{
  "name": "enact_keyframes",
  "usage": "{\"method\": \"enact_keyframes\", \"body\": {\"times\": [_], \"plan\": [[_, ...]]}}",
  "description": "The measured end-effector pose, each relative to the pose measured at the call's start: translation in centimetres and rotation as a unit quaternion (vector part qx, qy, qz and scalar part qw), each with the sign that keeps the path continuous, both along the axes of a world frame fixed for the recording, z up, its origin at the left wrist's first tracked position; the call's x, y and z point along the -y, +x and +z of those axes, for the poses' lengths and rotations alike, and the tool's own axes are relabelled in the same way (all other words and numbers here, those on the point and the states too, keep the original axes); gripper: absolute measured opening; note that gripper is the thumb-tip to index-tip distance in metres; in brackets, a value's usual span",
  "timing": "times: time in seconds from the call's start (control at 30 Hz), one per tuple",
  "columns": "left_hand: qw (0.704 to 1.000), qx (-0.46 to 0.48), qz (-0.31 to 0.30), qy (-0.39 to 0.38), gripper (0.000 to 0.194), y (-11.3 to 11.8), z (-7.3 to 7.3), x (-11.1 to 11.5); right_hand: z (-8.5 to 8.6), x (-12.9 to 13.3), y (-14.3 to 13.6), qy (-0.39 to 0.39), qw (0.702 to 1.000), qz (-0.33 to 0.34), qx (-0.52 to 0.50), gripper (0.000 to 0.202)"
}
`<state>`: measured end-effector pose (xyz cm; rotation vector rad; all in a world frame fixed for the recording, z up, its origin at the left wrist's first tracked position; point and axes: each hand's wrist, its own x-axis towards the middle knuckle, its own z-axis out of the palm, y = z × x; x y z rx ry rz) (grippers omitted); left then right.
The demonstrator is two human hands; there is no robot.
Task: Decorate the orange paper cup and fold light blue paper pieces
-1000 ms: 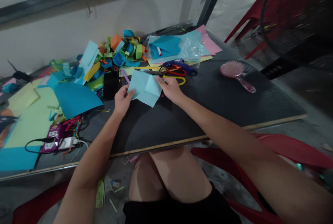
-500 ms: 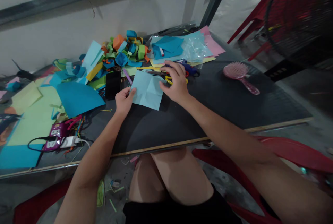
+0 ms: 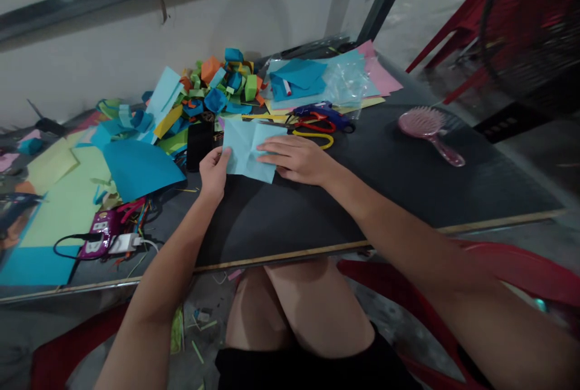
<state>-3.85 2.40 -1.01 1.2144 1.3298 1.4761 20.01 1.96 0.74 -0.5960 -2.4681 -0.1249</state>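
A creased sheet of light blue paper (image 3: pixel 240 151) is held just above the dark table. My left hand (image 3: pixel 214 174) pinches its left edge, with the thumb on top. On the right side of the sheet lie the fingers of my right hand (image 3: pixel 299 159), close together; the right thumb is hidden. Beyond that hand are yellow-handled scissors (image 3: pixel 324 138) and a dark blue tool (image 3: pixel 324 110) with red loops beside it. A black phone (image 3: pixel 196 145) rests behind my left hand.
A heap of folded paper pieces (image 3: pixel 212 88) stands against the wall. Paper sheets (image 3: pixel 63 197) and a purple power strip (image 3: pixel 100 233) with cables lie at left. Plastic-wrapped paper (image 3: pixel 347 79) is at the back, and a pink hairbrush (image 3: pixel 428 130) at right.
My right hand has come down from above the sheet's right edge onto its face. The sheet's right part now bends upward along a crease. My left hand keeps its pinch.
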Motion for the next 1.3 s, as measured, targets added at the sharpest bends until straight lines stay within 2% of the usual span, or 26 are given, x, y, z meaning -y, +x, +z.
{"method": "enact_keyframes", "body": {"times": [0.2, 0.27, 0.33, 0.37, 0.43, 0.47, 0.53, 0.6, 0.7, 0.93, 1.0, 1.13, 1.3], "plan": [[1.000, -0.011, -0.003, -0.002, 0.027, 0.0, -0.3, -0.1, -0.5, 0.0, -0.1, -0.034, 0.999, 0.009, -0.009, 0.027], [0.998, -0.062, -0.022, -0.018, 0.027, -0.2, -0.5, -0.1, -0.8, 0.0, -0.1, -0.061, 0.998, 0.008, -0.006, 0.026], [0.985, -0.173, -0.029, -0.010, 0.032, -0.4, -0.4, 0.1, -1.2, -0.1, -0.1, -0.098, 0.995, 0.016, 0.007, 0.027], [0.969, -0.246, -0.027, 0.013, 0.041, -0.5, -0.2, 0.2, -1.3, -0.2, -0.1, -0.119, 0.992, 0.021, 0.016, 0.026], [0.915, -0.392, -0.036, 0.087, 0.059, -0.6, 0.3, 0.5, -1.5, -0.4, -0.1, -0.164, 0.986, 0.026, 0.030, 0.026], [0.883, -0.448, -0.058, 0.123, 0.058, -0.6, 0.5, 0.7, -1.5, -0.4, 0.0, -0.186, 0.982, 0.026, 0.032, 0.026], [0.833, -0.511, -0.126, 0.169, 0.042, -0.7, 0.8, 0.9, -1.5, -0.5, 0.1, -0.226, 0.974, 0.023, 0.019, 0.027], [0.812, -0.524, -0.189, 0.177, 0.027, -0.7, 0.7, 0.9, -1.3, -0.6, 0.2, -0.262, 0.965, 0.027, -0.003, 0.027], [0.812, -0.516, -0.232, 0.145, 0.027, -0.8, 0.1, 0.7, -1.1, -0.6, 0.7, -0.307, 0.950, 0.044, -0.017, 0.024], [0.848, -0.482, -0.198, 0.098, 0.033, -1.3, -0.6, 0.3, -1.0, -0.7, 1.3, -0.380, 0.923, 0.057, -0.032, 0.013], [0.849, -0.480, -0.201, 0.094, 0.033, -1.2, -0.4, 0.3, -1.3, -0.6, 0.8, -0.390, 0.919, 0.021, -0.059, 0.016], [0.850, -0.495, -0.172, 0.048, 0.034, -0.6, 0.0, 0.5, -1.9, -0.3, -0.5, -0.373, 0.914, -0.102, -0.122, 0.020], [0.856, -0.493, -0.154, 0.023, 0.034, -0.3, 0.5, 0.9, -1.7, 0.1, -1.3, -0.410, 0.893, -0.128, -0.133, 0.014]]}}
